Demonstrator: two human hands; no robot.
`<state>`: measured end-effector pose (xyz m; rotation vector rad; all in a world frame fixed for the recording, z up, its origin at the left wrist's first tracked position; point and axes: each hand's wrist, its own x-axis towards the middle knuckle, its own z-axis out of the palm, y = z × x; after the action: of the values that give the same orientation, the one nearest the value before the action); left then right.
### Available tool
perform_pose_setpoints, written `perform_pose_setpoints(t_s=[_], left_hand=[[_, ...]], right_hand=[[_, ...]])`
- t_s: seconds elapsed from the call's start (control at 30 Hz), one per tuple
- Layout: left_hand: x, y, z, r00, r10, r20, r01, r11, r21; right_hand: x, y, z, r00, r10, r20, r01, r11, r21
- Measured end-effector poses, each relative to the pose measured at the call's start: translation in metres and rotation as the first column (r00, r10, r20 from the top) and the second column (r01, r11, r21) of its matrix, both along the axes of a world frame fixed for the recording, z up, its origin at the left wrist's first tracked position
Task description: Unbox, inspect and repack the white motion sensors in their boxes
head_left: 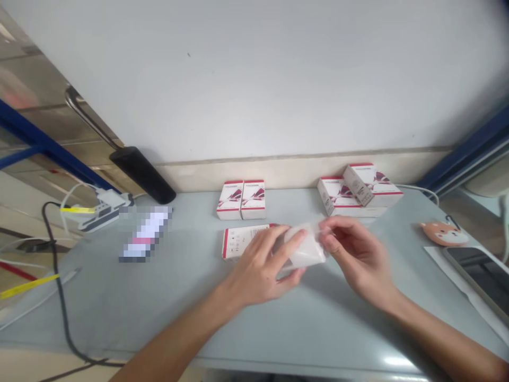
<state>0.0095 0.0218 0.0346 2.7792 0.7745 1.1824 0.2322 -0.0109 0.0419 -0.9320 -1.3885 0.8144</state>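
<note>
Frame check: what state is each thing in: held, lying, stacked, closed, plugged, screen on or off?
left hand, gripping the clear pouch's left end
right hand, pinching its right end
clear pouch, held between both hands, blurred
flat box, lying flat, closed, partly behind the left hand
pair of boxes, side by side, closed
stacked boxes, one askew on another, closed
phone, screen dark
power strip, cables plugged in

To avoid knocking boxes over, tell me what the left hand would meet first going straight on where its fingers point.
The clear pouch that the left hand holds; past it, the right hand, likely before the stacked boxes near the wall, though depth is unclear.
</note>
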Motion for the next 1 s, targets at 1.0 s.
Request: perform_pose_setpoints(t_s=[1.0], left_hand=[[-0.012, 0.007, 0.036, 0.955, -0.032, 0.294, 0.278, 0.438, -0.855]], right_hand=[[0.017, 0.021, 0.000, 0.986, 0.133, 0.101, -0.121, 0.985, -0.124]])
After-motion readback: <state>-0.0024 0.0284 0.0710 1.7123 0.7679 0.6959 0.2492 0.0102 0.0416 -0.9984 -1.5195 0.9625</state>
